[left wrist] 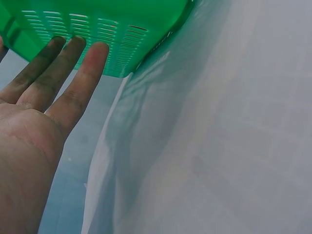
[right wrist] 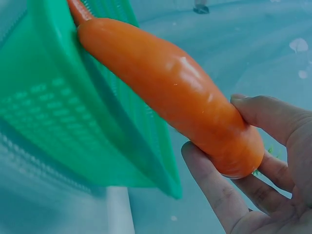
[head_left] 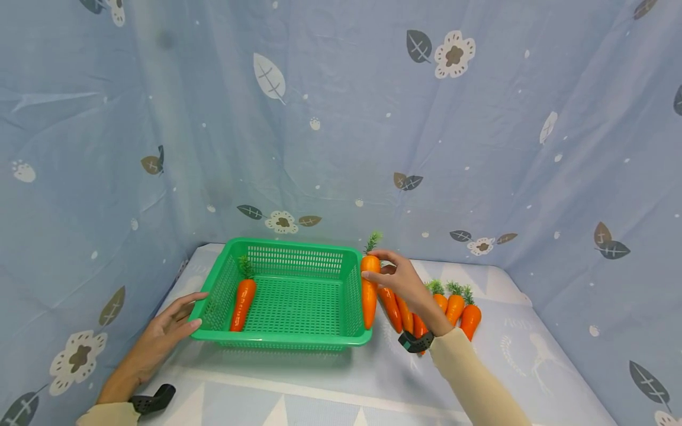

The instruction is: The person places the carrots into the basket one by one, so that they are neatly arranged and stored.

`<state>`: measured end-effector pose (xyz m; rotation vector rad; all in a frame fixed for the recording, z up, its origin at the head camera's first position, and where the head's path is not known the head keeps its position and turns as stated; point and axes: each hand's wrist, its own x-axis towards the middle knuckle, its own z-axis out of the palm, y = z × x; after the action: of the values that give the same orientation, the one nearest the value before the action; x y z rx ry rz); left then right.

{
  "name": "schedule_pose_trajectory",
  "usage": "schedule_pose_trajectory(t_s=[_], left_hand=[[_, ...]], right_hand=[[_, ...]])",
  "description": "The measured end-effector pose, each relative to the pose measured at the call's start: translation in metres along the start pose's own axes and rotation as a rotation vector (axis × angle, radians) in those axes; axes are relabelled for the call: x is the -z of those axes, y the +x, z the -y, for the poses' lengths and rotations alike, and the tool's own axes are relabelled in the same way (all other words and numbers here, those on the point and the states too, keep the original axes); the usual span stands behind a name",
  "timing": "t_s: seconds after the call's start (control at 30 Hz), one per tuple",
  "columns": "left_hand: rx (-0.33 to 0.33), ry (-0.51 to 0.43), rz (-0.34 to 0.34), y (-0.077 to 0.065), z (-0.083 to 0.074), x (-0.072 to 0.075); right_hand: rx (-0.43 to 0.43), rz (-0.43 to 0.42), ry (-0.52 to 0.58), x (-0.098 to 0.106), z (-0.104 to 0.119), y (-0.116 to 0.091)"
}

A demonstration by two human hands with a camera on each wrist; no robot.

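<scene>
A: What fills the frame?

B: Pale blue fabric (head_left: 341, 130), printed with flowers and leaves, hangs across the top and down both sides, behind a bench (head_left: 538, 390) spread with a white patterned cloth.

A: And on the bench?

B: A green slotted plastic basket (head_left: 288, 338) sits left of center, in the lower half of the frame. A person in beige sleeves (head_left: 474, 378) reaches in from the bottom edge.

A: What lies to the right?

B: A cluster of loose carrots (head_left: 454, 309), lower right of center, partly hidden by the person's right forearm.

A: The hands?

B: Both bare. The left grip (head_left: 167, 326), lower left, has its fingers extended against the basket's left side. The right grip (head_left: 399, 277), right of center, pinches a glossy carrot (head_left: 369, 296) between thumb and fingers near its thick end. That carrot is tip down at the basket's right rim; whether it touches cannot be told.

A: Inside the basket?

B: One carrot, the basketed carrot (head_left: 243, 303), lies along the left side, its leafy top toward the far wall.

A: Smallest details?

B: A black wristband (head_left: 415, 342) on the right wrist, and the held carrot's green sprig (head_left: 373, 240).
</scene>
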<state>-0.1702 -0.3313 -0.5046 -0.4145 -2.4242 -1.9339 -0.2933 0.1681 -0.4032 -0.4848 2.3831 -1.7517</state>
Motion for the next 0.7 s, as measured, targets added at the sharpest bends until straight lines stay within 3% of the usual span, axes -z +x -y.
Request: schedule_pose_trajectory(t_s=[0.7], left_hand=[[0.012,-0.003,-0.002,0.000,-0.001,-0.001]], right_hand=[[0.028,0.126,0.025,-0.050,0.011,0.031]])
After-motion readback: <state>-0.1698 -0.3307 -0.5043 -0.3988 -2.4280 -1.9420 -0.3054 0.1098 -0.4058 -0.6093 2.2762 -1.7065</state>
